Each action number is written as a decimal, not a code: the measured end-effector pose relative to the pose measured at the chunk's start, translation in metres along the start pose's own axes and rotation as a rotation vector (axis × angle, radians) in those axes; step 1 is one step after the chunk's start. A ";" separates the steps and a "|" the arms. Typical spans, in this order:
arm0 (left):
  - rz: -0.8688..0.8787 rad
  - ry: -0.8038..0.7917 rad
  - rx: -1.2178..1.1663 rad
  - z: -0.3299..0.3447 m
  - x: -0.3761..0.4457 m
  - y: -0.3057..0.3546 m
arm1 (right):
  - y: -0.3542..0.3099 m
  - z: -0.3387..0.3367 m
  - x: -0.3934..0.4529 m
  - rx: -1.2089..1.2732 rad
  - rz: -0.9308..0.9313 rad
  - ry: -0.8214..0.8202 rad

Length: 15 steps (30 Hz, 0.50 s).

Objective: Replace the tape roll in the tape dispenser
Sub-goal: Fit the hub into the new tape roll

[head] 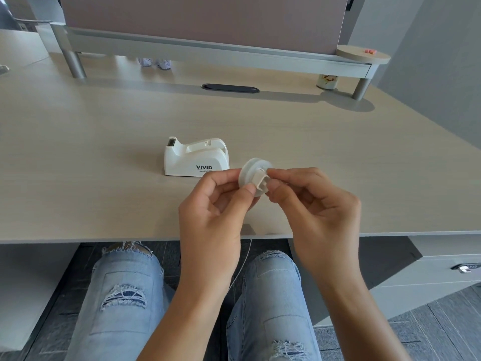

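Note:
A white tape dispenser marked VIVID stands on the wooden desk, its roll cradle empty. Just right of it and nearer to me, a clear tape roll is held above the desk between both hands. My left hand pinches the roll's lower left rim with thumb and forefinger. My right hand grips the white plastic core that sticks out of the roll's centre. Fingers hide the back of the roll.
A raised monitor shelf on grey legs spans the back of the desk, with a dark cable slot before it and a small patterned cup at the right. The desk's front edge runs under my wrists; my knees are below.

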State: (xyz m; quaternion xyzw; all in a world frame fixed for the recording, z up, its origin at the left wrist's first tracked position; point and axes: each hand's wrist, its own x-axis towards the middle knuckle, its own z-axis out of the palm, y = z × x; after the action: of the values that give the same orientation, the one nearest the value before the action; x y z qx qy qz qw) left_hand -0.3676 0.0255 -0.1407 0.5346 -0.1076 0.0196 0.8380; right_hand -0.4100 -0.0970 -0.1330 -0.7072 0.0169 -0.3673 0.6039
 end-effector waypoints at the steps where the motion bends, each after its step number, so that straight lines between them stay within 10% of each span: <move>1: 0.000 -0.006 0.006 0.000 0.000 0.000 | -0.001 0.000 0.000 0.033 0.039 0.012; 15: -0.002 -0.057 0.061 -0.008 0.001 0.000 | -0.004 -0.001 0.006 -0.222 -0.091 -0.112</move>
State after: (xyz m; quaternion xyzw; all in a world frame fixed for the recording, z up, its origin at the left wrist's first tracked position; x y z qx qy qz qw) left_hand -0.3658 0.0331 -0.1438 0.5602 -0.1303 0.0066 0.8180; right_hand -0.4082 -0.0991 -0.1262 -0.7890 -0.0083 -0.3504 0.5047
